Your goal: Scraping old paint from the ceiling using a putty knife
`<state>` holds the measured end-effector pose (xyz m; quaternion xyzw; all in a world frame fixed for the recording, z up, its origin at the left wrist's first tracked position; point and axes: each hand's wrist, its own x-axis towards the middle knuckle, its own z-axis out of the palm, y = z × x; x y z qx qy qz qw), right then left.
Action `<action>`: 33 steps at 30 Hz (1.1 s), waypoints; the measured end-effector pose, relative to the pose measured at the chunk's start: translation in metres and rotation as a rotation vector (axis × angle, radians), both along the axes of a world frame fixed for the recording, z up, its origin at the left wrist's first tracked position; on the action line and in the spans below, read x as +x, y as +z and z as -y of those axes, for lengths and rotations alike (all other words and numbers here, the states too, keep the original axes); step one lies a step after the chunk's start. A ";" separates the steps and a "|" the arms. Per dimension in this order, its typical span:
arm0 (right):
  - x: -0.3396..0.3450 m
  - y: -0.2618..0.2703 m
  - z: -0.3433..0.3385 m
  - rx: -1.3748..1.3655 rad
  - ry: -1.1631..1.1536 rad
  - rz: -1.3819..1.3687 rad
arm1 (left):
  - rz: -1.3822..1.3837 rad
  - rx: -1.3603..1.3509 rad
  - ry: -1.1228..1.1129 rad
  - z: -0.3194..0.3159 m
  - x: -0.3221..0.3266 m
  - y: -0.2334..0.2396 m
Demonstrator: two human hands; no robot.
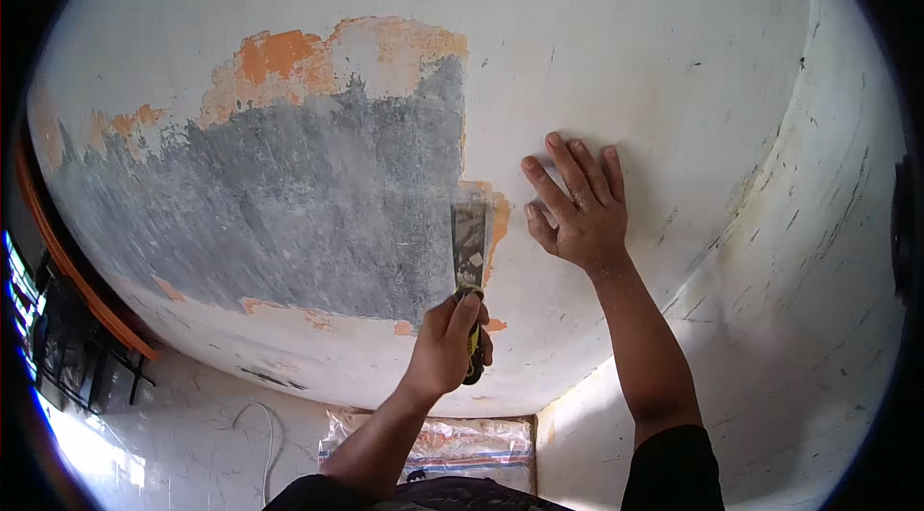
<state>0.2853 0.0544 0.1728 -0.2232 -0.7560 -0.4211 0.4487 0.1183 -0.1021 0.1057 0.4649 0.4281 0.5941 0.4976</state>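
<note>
A putty knife [471, 244] with a black and yellow handle is gripped in my left hand [447, 341]. Its blade points up the wall and lies along the right border of a bare grey patch [325, 201]. Flecks of debris cling to the blade. Orange paint [281, 55] shows along the patch's ragged upper edge, and a thin orange strip [499, 222] lies just right of the blade. My right hand [583, 211] rests with fingers spread on the white painted wall [650, 63], right of the knife, holding nothing.
A second wall [779, 367] meets this one in a corner at the right. Below, a plastic sack [476, 442] lies on the tiled floor [180, 410], with a white cable [271, 439] to its left. An orange frame edge [83, 280] and dark metal furniture [86, 367] stand at far left.
</note>
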 end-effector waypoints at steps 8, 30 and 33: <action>0.002 0.000 0.000 -0.013 0.001 0.002 | -0.023 -0.005 0.012 -0.004 0.002 0.015; 0.001 0.000 0.000 -0.014 0.005 0.002 | -0.047 -0.001 0.032 -0.004 0.009 -0.010; -0.001 0.000 0.000 -0.002 0.007 0.030 | 0.007 -0.017 0.046 -0.007 0.011 -0.015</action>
